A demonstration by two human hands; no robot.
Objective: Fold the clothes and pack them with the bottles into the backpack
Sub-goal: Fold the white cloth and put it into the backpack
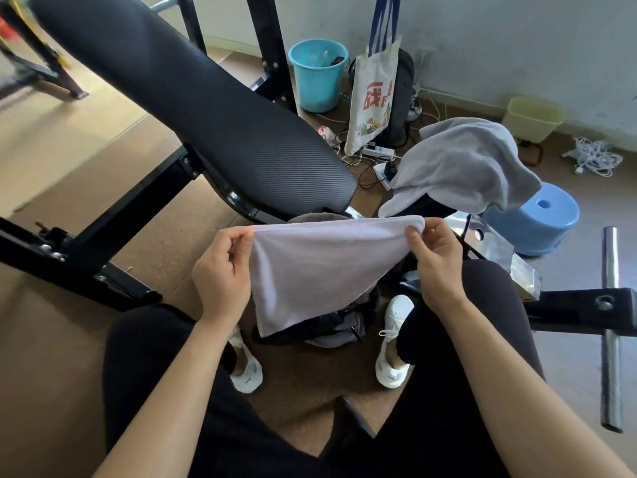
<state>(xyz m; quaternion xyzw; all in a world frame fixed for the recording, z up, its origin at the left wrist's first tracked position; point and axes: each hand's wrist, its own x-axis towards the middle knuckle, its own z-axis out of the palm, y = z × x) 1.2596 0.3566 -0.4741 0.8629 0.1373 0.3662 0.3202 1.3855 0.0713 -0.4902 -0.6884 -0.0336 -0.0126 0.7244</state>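
Here both hands, left [220,270] and right [436,267], pinch white cloth [310,270] top corners.

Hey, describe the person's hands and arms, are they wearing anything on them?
The left hand and right hand are bare: no gloves, rings, watch or bracelets visible. Both forearms are uncovered down to the frame's lower edge, with no sleeves in view.

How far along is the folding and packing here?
Done: nothing visibly packed; the backpack between the feet is mostly hidden. In hand: the left hand and right hand pinch the white cloth by its top corners. Left: the grey garment lies draped unfolded; no bottles are in view.
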